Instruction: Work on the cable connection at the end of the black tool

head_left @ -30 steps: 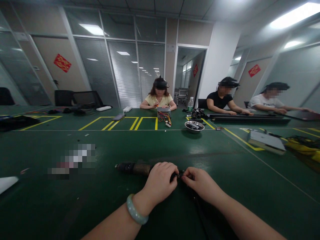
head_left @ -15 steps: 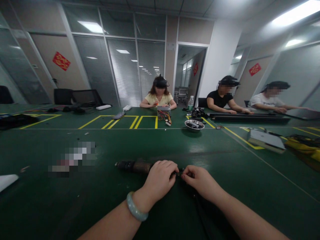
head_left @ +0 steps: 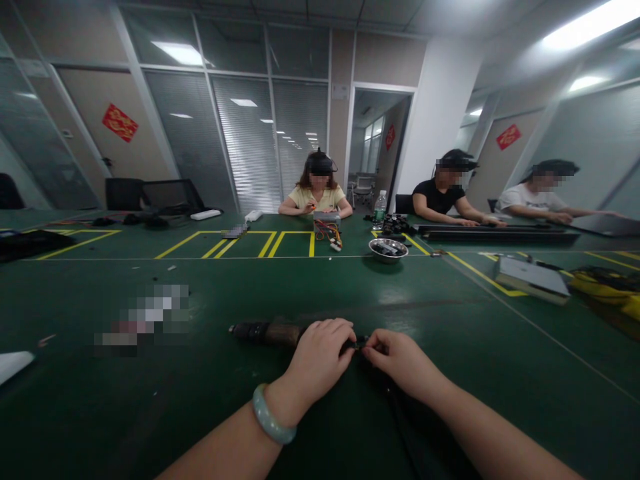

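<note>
A dark, brownish cylindrical tool point(head_left: 267, 333) lies on the green table point(head_left: 210, 400), its tip pointing left. My left hand point(head_left: 323, 357), a pale green bangle on its wrist, is closed over the tool's right end. My right hand point(head_left: 397, 360) meets it from the right, fingers pinched on a small dark part point(head_left: 361, 344) between the two hands. A dark cable point(head_left: 400, 417) runs from the hands back towards me.
A blurred-out object point(head_left: 145, 317) lies to the left, and a white item point(head_left: 13, 365) sits at the left edge. Farther off are a metal bowl point(head_left: 388, 250), a water bottle point(head_left: 380, 211), a wired box point(head_left: 327, 225) and a grey device point(head_left: 533, 277). Three people sit across the table.
Both hands stay joined at the tool's right end, shifting only slightly. The camera has tilted a little.
</note>
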Demonstrator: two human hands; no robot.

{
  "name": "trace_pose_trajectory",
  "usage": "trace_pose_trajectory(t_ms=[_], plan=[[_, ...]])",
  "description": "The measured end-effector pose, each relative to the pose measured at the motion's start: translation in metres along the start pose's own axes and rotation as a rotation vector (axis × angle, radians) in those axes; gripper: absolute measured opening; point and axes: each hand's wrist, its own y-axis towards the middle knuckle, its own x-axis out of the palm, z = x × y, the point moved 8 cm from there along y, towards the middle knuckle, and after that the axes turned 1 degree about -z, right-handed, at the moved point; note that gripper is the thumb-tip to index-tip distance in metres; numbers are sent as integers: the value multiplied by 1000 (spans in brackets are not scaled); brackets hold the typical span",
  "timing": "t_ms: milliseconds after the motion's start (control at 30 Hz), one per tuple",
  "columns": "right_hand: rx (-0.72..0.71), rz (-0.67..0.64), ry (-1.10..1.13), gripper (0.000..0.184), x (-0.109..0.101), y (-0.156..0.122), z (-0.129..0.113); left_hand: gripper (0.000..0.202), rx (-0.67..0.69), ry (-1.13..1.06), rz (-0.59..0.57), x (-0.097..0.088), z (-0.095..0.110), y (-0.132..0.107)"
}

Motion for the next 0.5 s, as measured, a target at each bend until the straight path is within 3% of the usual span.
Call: trace_pose_trajectory(t_ms=[267, 500], plan=[[3, -4, -10, 15, -1, 2, 1, 24, -2, -7, 6, -1, 1, 0], [5, -5, 7, 15, 0, 2, 1, 19, 2, -23, 16, -1, 1, 0]])
